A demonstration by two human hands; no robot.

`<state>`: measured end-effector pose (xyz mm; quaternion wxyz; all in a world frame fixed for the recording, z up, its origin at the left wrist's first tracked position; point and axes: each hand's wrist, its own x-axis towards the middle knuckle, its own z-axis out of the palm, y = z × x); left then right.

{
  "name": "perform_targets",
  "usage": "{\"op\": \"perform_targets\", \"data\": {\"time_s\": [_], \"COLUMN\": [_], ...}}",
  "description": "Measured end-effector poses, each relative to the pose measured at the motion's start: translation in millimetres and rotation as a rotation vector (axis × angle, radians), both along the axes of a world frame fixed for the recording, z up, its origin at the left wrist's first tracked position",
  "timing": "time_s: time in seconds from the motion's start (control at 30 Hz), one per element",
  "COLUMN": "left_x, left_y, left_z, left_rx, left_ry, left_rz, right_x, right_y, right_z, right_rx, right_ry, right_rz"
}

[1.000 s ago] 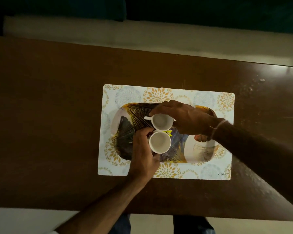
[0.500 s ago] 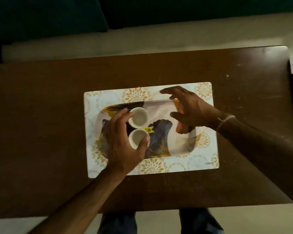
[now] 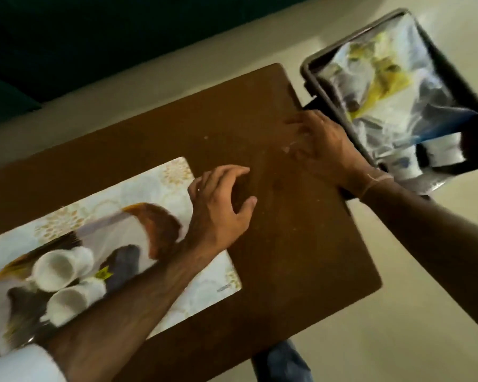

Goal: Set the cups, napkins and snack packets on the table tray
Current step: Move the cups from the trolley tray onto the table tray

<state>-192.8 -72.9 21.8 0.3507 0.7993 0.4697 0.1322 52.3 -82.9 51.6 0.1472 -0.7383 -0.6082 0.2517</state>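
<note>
Two white cups [image 3: 56, 270] [image 3: 68, 304] stand side by side on the patterned tray [image 3: 127, 230] at the lower left, which lies on a floral placemat [image 3: 177, 172]. My left hand [image 3: 221, 205] hovers over the bare table just right of the tray, fingers spread, holding nothing. My right hand [image 3: 323, 144] is open near the table's far right edge, beside a dark crate [image 3: 329, 86] that stands off the table. Inside the crate lie shiny snack packets [image 3: 375, 86] and white cups [image 3: 442, 148]. The view is blurred by motion.
The brown wooden table [image 3: 287, 257] ends just past my right hand. Pale floor [image 3: 398, 340] surrounds it, and a dark green sofa [image 3: 66, 37] runs along the far side. My legs show below the table's near edge.
The view has swung right, bringing the crate into sight. Both hands have left the cups and tray: the left moved right off the cups, the right reached toward the crate.
</note>
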Motion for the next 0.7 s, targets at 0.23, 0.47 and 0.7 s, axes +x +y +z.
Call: {"op": "perform_targets", "data": {"time_s": [0.23, 0.47, 0.7], "left_x": [167.4, 303.0, 344.8], "left_y": [-11.8, -30.3, -34.6], "left_z": [0.9, -9.7, -24.5], "left_rx": [-0.107, -0.007, -0.159], "left_ry": [-0.035, 0.189, 0.242], "left_rz": [-0.289, -0.467, -0.395], "right_x": [152.4, 246.4, 258.1], "right_y": [-59.8, -117.1, -131.8], "right_z": [4.0, -12.6, -36.6], "right_rx": [0.02, -0.221, -0.269], "right_ry": [-0.192, -0.288, -0.043], "right_rz": [-0.295, -0.625, -0.61]}}
